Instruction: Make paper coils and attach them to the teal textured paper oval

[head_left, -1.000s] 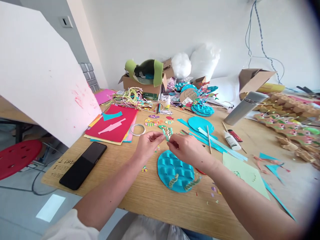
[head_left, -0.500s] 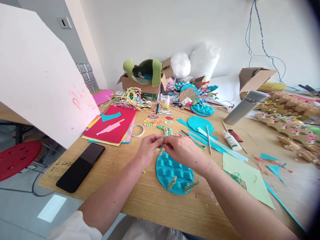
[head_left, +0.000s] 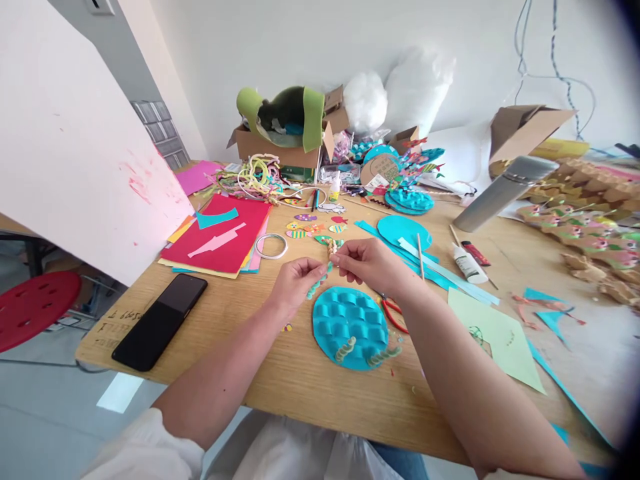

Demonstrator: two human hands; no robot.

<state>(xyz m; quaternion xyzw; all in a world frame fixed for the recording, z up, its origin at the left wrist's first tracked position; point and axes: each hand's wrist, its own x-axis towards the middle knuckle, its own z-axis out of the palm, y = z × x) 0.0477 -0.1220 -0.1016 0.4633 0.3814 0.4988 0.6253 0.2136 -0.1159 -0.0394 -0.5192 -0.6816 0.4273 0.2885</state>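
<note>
Between my two hands is a coiled green pipe cleaner (head_left: pixel 315 288), its curls hanging below the fingers. My left hand (head_left: pixel 299 283) pinches it between thumb and forefinger. At its upper end, my right hand (head_left: pixel 369 265) is closed in a pinch; the fingertips hide what they grip there. Just below the hands lies a round blue disc (head_left: pixel 350 320) with a woven paper surface. Two pale green coils, one a short twisted coil (head_left: pixel 345 349), rest along its lower edge. Red-handled pliers or scissors (head_left: pixel 396 316) lie partly under my right forearm.
Small paper fish (head_left: pixel 315 228) lie beyond my hands. Coloured paper sheets (head_left: pixel 220 233) and a phone (head_left: pixel 160 321) are on the left. To the right are a blue circle (head_left: pixel 405 232), a glue bottle (head_left: pixel 469 265) and a grey flask (head_left: pixel 505 193). Boxes (head_left: pixel 280 147) stand behind.
My hands have moved slightly apart, the right one rising to the right. More of the coiled pipe cleaner shows under my left hand. The red-handled tool has come into view.
</note>
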